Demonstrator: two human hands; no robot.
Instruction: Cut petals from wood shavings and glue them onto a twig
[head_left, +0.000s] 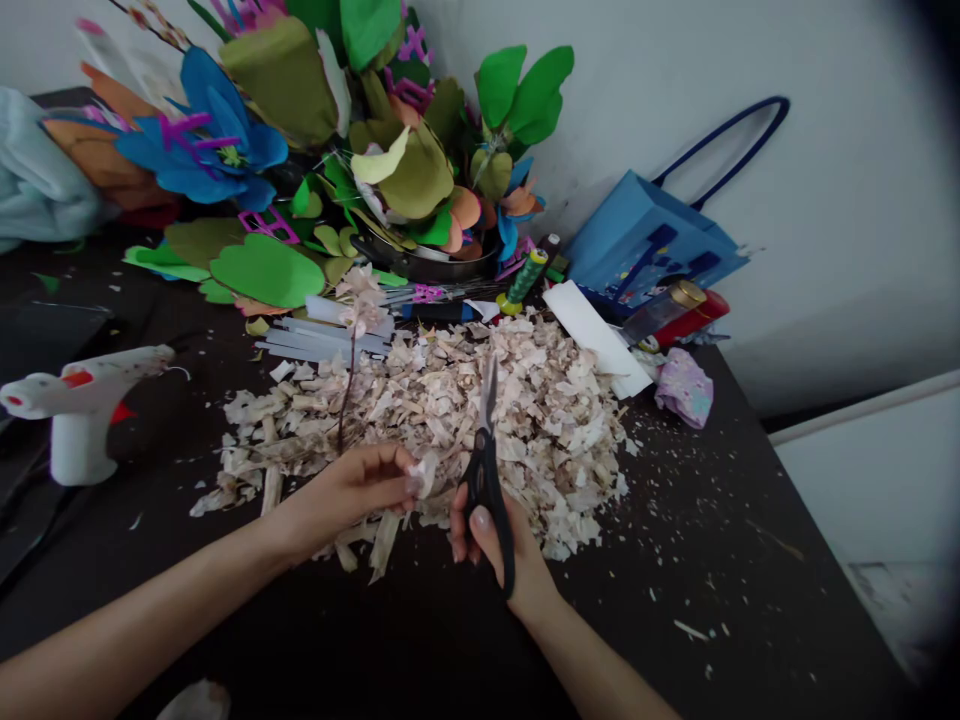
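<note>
Left hand (341, 495) pinches narrowly on a wood shaving (424, 475); right hand (510, 560) grips closed black scissors (481, 480).
Heaped shavings (480, 400) lie ahead; dark tabletop (697, 540) leaves room rightward to its edge.

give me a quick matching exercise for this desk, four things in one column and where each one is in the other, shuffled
Things
1. black-handled scissors
2. hot glue gun
3. blue bag
4. green thread spool

Places
a. left of the pile of pale shavings
b. leaning against the wall
c. in the right hand
d. just behind the pile

Pairs: 1c, 2a, 3b, 4d
</note>
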